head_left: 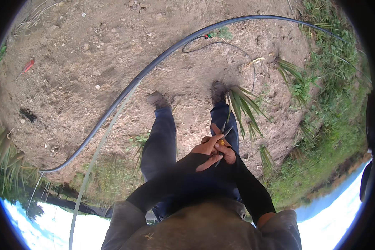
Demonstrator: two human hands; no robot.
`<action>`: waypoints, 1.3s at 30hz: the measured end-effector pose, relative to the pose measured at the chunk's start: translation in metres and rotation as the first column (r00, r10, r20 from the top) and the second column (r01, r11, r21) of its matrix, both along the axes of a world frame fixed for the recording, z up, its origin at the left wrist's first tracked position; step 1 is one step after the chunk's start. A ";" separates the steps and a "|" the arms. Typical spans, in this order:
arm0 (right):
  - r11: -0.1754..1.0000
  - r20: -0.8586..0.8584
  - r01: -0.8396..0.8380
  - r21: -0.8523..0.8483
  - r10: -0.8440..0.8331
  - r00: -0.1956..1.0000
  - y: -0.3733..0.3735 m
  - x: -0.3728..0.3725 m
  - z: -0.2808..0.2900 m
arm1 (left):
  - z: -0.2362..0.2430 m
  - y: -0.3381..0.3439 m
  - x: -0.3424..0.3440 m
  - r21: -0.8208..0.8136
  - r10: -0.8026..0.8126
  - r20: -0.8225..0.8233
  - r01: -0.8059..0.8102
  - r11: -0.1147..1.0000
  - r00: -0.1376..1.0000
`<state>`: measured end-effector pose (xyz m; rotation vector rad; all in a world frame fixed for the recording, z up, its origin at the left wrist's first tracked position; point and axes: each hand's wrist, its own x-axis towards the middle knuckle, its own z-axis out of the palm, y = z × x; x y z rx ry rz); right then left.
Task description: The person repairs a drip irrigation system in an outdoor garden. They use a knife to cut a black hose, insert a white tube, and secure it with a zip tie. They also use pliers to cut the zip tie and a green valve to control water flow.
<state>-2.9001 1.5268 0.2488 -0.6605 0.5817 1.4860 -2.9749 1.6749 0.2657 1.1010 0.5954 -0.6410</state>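
My two hands meet in front of my right leg, fingers bent and overlapping. My right hand (227,152) is closed around a small pointed tool with a yellow part (221,142). Thin grey points (227,131) stick out beyond the fingers; whether these are two blades or a blade and another piece, I cannot make out. Against it presses my left hand (205,147), its fingers closed over the same spot and hiding what they hold. A dark thin end shows below the hands.
A thick black hose (159,59) arcs over the dirt ahead of my feet. Beyond it lies a thin dark tube (233,44) with a red and green fitting (206,36). A red-handled tool (28,66) lies far left. Spiky plants (242,104) grow beside my right foot.
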 end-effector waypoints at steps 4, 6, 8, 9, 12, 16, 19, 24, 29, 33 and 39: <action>0.953 -0.178 0.241 -0.182 -0.273 0.945 -0.056 -0.009 -0.015 | -0.089 0.016 0.054 -0.212 -0.211 -0.083 0.190 0.959 0.974; 0.980 -0.168 0.112 -0.164 -0.140 0.976 -0.101 -0.026 -0.013 | -0.177 0.019 0.052 0.161 -0.049 -0.082 0.061 0.985 0.995; 0.987 -0.239 0.103 -0.127 -0.131 0.962 -0.096 -0.017 0.014 | -0.222 0.045 0.090 0.372 -0.064 -0.124 0.106 0.922 0.990; 0.994 -0.261 0.091 -0.062 -0.104 0.960 -0.095 -0.013 0.026 | -0.246 0.061 0.099 0.473 -0.092 -0.035 0.098 0.876 0.995; 0.958 -0.388 0.196 0.207 -0.104 0.916 -0.103 -0.028 0.056 | -0.313 0.093 0.131 0.797 -0.315 -0.131 0.289 0.530 0.940; 0.981 -0.525 0.042 0.188 0.065 0.848 -0.125 -0.044 0.065 | -0.342 0.105 0.150 0.852 -0.476 -0.405 0.511 0.115 0.781; 0.981 -0.677 -0.072 0.179 0.175 0.715 -0.164 -0.099 0.045 | -0.380 0.111 0.140 0.896 -0.553 -0.409 0.435 -0.091 0.726; 0.958 -0.558 -0.008 0.288 0.175 0.811 -0.159 -0.092 0.029 | -0.411 0.113 0.127 0.929 -0.657 -0.361 0.314 -0.195 0.661; 0.946 -0.331 0.113 0.303 -0.007 0.944 -0.140 -0.074 0.043 | -0.419 0.112 0.120 0.937 -0.642 -0.348 0.265 -0.226 0.684; 0.994 -0.570 0.072 0.079 -0.014 0.822 -0.159 -0.096 0.039 | -0.422 0.117 0.117 0.941 -0.575 -0.315 0.170 -0.293 0.755; 0.998 0.149 0.029 -0.054 -0.020 0.989 -0.105 -0.041 0.064 | -0.259 0.078 0.155 0.988 -0.730 0.014 -0.121 -0.095 0.684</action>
